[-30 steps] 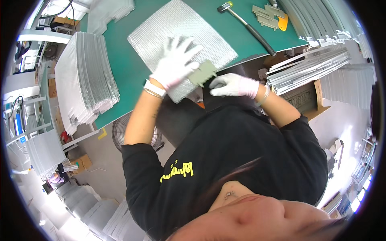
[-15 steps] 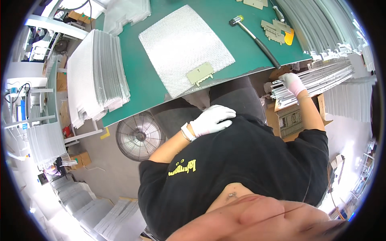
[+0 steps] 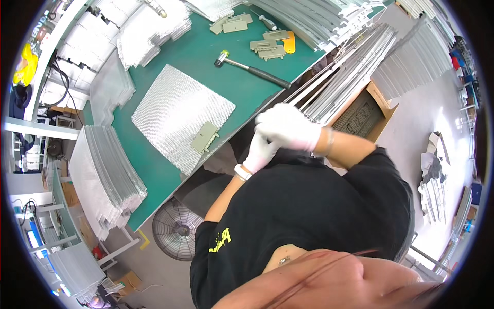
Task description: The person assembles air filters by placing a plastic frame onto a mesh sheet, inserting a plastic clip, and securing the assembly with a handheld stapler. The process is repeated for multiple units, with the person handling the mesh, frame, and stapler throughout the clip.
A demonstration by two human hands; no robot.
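Note:
Both my hands wear white gloves and meet in front of my body, just off the green table's near edge. My right hand (image 3: 289, 126) is closed, its fingers curled over the top of my left hand (image 3: 260, 153). What my right fingers hold, if anything, is hidden. The left fingers lie behind the right hand and are hard to read. Long thin metal strips (image 3: 343, 72) lie in a bundle just beyond my right hand. On the table, a silvery mesh sheet (image 3: 175, 110) carries a flat olive plate (image 3: 205, 137) on its near corner.
A hammer (image 3: 252, 69) lies near the table edge, beyond it olive plates (image 3: 270, 47), a yellow scraper (image 3: 289, 42) and a screwdriver (image 3: 267, 22). Stacked mesh sheets (image 3: 105, 175) stand at the table's left. A cardboard box (image 3: 383, 110) sits right; a floor fan (image 3: 177, 230) stands below left.
My right hand has come from the metal strips to my left hand, which has lifted off my lap area. The view has turned, so the table appears shifted and tilted.

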